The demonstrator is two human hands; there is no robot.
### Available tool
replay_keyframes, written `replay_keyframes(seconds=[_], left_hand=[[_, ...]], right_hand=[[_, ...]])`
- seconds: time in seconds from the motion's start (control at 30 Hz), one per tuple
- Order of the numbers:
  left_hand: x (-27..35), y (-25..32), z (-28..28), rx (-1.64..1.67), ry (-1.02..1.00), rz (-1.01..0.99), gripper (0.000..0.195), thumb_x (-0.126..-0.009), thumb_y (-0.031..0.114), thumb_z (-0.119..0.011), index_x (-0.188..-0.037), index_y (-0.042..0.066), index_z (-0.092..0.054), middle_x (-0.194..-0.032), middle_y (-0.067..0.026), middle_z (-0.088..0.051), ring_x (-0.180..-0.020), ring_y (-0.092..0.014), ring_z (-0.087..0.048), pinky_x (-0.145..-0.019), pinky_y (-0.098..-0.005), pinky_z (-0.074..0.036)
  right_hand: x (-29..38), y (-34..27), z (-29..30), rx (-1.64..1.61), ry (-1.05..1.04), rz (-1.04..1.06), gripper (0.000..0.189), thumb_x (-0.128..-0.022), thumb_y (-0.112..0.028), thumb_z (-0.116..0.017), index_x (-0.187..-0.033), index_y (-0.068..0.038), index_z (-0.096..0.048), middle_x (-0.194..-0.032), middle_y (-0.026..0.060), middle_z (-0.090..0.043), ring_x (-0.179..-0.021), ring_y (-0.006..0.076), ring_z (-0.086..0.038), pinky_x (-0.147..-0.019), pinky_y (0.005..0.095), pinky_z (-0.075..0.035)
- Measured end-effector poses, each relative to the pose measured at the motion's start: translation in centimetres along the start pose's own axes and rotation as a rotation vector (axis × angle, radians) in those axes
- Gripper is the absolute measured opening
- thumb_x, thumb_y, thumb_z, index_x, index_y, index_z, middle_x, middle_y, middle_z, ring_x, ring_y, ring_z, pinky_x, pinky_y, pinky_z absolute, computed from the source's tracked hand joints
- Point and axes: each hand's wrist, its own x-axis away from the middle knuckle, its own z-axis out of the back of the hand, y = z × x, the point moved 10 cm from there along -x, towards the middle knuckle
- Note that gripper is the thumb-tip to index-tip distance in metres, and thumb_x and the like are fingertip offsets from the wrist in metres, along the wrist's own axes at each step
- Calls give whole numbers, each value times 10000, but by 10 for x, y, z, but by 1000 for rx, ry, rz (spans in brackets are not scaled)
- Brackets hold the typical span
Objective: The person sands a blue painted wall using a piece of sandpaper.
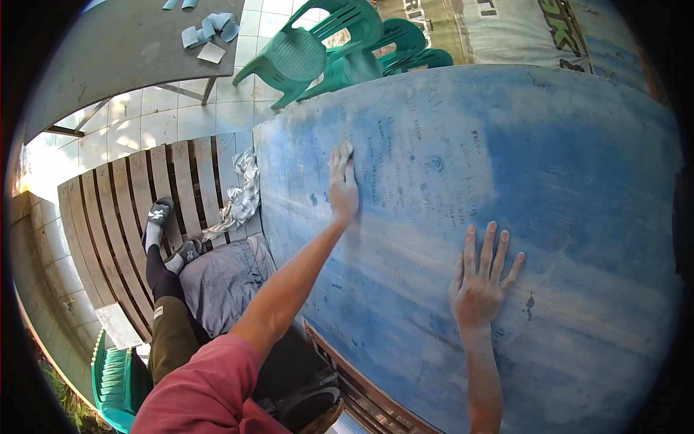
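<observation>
In front of me stretches a large blue painted surface (564,179), marked with handwriting, pale dusty patches and dark chips. My left hand (344,187) lies against it near the writing, its fingers straight and close together, coated in pale dust. Under those fingertips is a small pale pad (347,145); its material is too small to make out, and the fingers partly hide it. My right hand (480,287) rests palm down on the same surface, lower and to the right. Its fingers are spread, with nothing held, and its wrist is dusty too.
A slatted wooden bench (127,200) carries my shoes (159,212), a crumpled cloth (244,187) and a grey cushion (222,282). Green plastic chairs (298,54) stand beyond. Blue sheet pieces (209,28) lie on a grey table (135,49). Another chair stack (116,374) sits lower left.
</observation>
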Motion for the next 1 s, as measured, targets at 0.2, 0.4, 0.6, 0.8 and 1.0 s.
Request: replay_keyframes(seconds=[0.2,0.4,0.6,0.8,1.0], left_hand=[[-47,75,-55,83,-27,-57,435,-1077,227,-427,-1486,117,-526,-1593,-207,-392,-1515,-395,-278,-1235,-437,-230],[-99,4,-12,20,167,192,445,-1071,256,-421,-1472,103,-540,-1581,-231,-400,-1507,-396,-297,-1228,-415,-244],[-34,32,-41,102,-28,103,438,-1071,236,-439,-1475,95,-533,-1582,-224,-403,-1511,-373,-302,-1223,-409,-261],[10,52,-20,29,44,30,446,-1085,238,-457,-1490,55,-502,-1595,-197,-394,-1523,-375,-271,-1232,-424,-250],[114,48,-35,24,-231,179,477,-1098,273,-407,-1522,61,-450,-1632,-208,-307,-1532,-387,-232,-1256,-433,-192]], right_hand=[[3,10,-6,99,8,5,581,-956,-330,-634,-1514,-294,-479,-1620,27,-392,-1512,253,-328,-1249,580,-221],[-5,0,-1,12,23,-2,583,-957,-341,-632,-1517,-291,-477,-1625,22,-386,-1517,252,-317,-1250,574,-216],[3,7,-12,61,-17,11,582,-962,-353,-623,-1520,-290,-470,-1625,21,-384,-1515,251,-321,-1252,573,-218],[-4,1,0,32,8,11,594,-967,-347,-623,-1532,-289,-449,-1621,25,-389,-1511,254,-327,-1248,576,-229],[1,5,-9,53,-23,27,588,-974,-339,-612,-1535,-275,-446,-1629,35,-373,-1515,255,-318,-1250,577,-221]])
